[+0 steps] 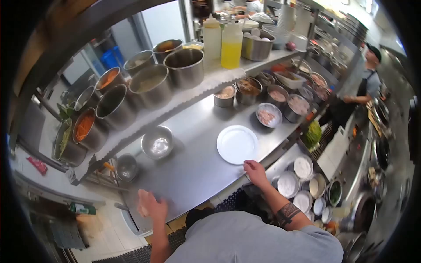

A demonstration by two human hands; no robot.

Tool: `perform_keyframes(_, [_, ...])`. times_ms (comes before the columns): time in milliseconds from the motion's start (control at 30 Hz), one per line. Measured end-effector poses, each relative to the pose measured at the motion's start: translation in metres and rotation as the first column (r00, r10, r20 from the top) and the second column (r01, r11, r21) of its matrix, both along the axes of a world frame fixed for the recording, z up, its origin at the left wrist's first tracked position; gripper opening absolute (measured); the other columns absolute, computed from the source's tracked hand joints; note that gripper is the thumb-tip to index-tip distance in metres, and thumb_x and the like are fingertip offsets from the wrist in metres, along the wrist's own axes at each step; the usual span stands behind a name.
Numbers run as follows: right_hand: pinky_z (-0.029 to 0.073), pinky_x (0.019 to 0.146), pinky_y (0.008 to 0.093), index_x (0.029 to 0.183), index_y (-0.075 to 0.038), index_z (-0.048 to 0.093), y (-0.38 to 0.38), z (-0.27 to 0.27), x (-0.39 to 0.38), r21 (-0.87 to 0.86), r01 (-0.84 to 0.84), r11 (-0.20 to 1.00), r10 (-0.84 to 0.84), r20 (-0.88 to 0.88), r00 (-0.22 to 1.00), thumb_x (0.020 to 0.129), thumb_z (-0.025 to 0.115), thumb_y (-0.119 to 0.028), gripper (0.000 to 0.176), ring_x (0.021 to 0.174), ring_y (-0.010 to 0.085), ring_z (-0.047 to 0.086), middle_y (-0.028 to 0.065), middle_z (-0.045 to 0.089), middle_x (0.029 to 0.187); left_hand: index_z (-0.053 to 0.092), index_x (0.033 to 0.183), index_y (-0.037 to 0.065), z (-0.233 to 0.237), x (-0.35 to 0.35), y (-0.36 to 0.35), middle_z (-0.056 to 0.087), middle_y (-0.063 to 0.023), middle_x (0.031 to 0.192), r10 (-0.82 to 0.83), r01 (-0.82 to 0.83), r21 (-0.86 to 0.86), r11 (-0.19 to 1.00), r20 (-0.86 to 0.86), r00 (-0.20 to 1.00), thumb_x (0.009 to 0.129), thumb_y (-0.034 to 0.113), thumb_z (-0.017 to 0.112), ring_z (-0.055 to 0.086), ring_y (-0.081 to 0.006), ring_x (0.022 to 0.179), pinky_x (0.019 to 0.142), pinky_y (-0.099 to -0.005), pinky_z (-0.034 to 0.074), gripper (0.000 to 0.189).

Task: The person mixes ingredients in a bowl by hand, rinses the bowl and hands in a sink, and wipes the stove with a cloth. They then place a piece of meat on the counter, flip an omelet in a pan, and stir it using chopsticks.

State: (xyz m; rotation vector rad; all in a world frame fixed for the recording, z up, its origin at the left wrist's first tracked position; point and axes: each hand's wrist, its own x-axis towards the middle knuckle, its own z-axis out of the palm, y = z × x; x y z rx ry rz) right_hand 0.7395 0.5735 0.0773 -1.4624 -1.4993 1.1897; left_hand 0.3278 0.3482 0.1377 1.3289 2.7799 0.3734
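A white round plate (237,144) lies on the steel counter. My right hand (256,172) is at the plate's near rim, its fingers curled and drawn together; whether they touch the rim, or hold anything small, I cannot make out. Over the counter's left front edge is my left hand (151,206), slightly blurred, thumb apart from the fingers and no object visible in it. Beyond that hand sit a shiny metal bowl (157,142) and a smaller metal bowl (126,168). A bowl of pinkish pieces (268,115) stands just behind the plate.
Above the counter, a shelf (193,93) carries steel pots, one with orange shreds (84,127), and a bottle of yellow liquid (231,46). Several containers of white contents (288,184) stand at right. A co-worker (370,81) in a dark apron stands beyond.
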Motion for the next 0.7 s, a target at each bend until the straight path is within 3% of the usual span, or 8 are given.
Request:
perform_keyframes(200, [0.055,0.089,0.0348,0.136,-0.005,0.061,-0.154,0.03,-0.041,-0.106,-0.202,0.974,0.227,0.352,0.908,0.096,0.069,-0.033,0.05,0.096,0.0194,0.069,0.0141,0.073,0.113,0.05,0.141,-0.001,-0.038,0.035,0.029,0.042,-0.0253,0.15,-0.695,0.675,0.172,0.718,0.225,0.683,0.088,0.028,0.066,0.045,-0.0428,0.136,0.113,-0.0493,0.04,0.063])
perform_keyframes(267, [0.054,0.091,0.0349,0.139,-0.006,0.06,-0.208,0.045,-0.046,-0.255,-0.199,0.946,0.281,0.341,0.897,0.096,0.069,-0.034,0.052,0.101,0.0205,0.068,0.0147,0.071,0.12,0.053,0.14,0.003,-0.035,0.048,0.023,0.052,-0.0211,0.143,-0.789,0.79,0.335,0.514,0.546,0.282,0.09,0.027,0.064,0.056,-0.04,0.126,0.104,-0.046,0.049,0.057])
perform_keyframes(333, [0.053,0.098,0.0373,0.143,-0.007,0.057,-0.264,0.068,-0.047,-0.341,-0.278,0.898,0.331,0.106,0.938,0.098,0.067,-0.038,0.055,0.115,0.0252,0.067,0.0142,0.065,0.136,0.055,0.138,0.004,-0.046,0.049,0.016,0.056,-0.0199,0.138,-0.797,0.92,0.245,0.307,0.594,0.108,0.091,0.027,0.063,0.058,-0.0389,0.122,0.099,-0.0448,0.051,0.053])
perform_keyframes(367, [0.052,0.101,0.0409,0.144,-0.004,0.054,-0.291,0.088,-0.05,-0.501,-0.218,0.838,0.036,-0.347,0.937,0.103,0.059,-0.033,0.051,0.12,0.0294,0.065,0.0164,0.063,0.138,0.058,0.136,0.006,-0.046,0.054,0.025,0.061,-0.0188,0.132,-0.786,0.985,0.149,0.089,0.618,-0.023,0.093,0.027,0.062,0.061,-0.0379,0.118,0.095,-0.0436,0.054,0.048])
perform_keyframes(433, [0.052,0.102,0.0396,0.145,0.001,0.052,-0.345,0.116,-0.048,-0.386,-0.21,0.898,-0.264,-0.856,0.445,0.106,0.054,-0.028,0.048,0.123,0.0262,0.063,0.0185,0.063,0.136,0.061,0.132,0.005,-0.055,0.066,0.016,0.065,-0.0193,0.125,-0.765,0.983,0.152,-0.104,0.619,-0.177,0.094,0.028,0.06,0.061,-0.038,0.119,0.096,-0.0445,0.053,0.044])
perform_keyframes(500, [0.051,0.103,0.0396,0.141,0.006,0.054,-0.394,0.146,-0.045,-0.215,0.0,0.977,-0.176,-0.8,0.573,0.106,0.052,-0.023,0.045,0.122,0.0287,0.064,0.0217,0.065,0.133,0.062,0.129,0.005,-0.07,0.072,0.003,0.065,-0.0178,0.126,-0.761,0.982,0.03,-0.186,0.628,-0.164,0.095,0.028,0.058,0.062,-0.038,0.116,0.094,-0.0455,0.053,0.042])
perform_keyframes(567, [0.049,0.106,0.0425,0.124,0.006,0.068,-0.431,0.209,-0.052,0.1,0.069,0.993,-0.023,-0.402,0.915,0.103,0.057,-0.023,0.038,0.12,0.0348,0.064,0.0233,0.067,0.128,0.063,0.13,0.005,-0.087,0.075,-0.014,0.066,-0.0189,0.126,-0.745,0.957,0.013,-0.291,0.624,-0.235,0.094,0.028,0.059,0.063,-0.038,0.115,0.096,-0.0468,0.053,0.043])
perform_keyframes(700, [0.046,0.106,0.0462,0.122,0.008,0.069,-0.502,0.283,-0.079,0.511,-0.034,0.859,0.266,-0.389,0.882,0.097,0.066,-0.031,0.046,0.123,0.0382,0.062,0.0274,0.066,0.128,0.063,0.127,0.004,-0.077,0.1,-0.043,0.066,-0.022,0.124,-0.732,0.781,-0.253,-0.571,0.588,-0.344,0.094,0.029,0.059,0.063,-0.0386,0.116,0.098,-0.0489,0.051,0.042])
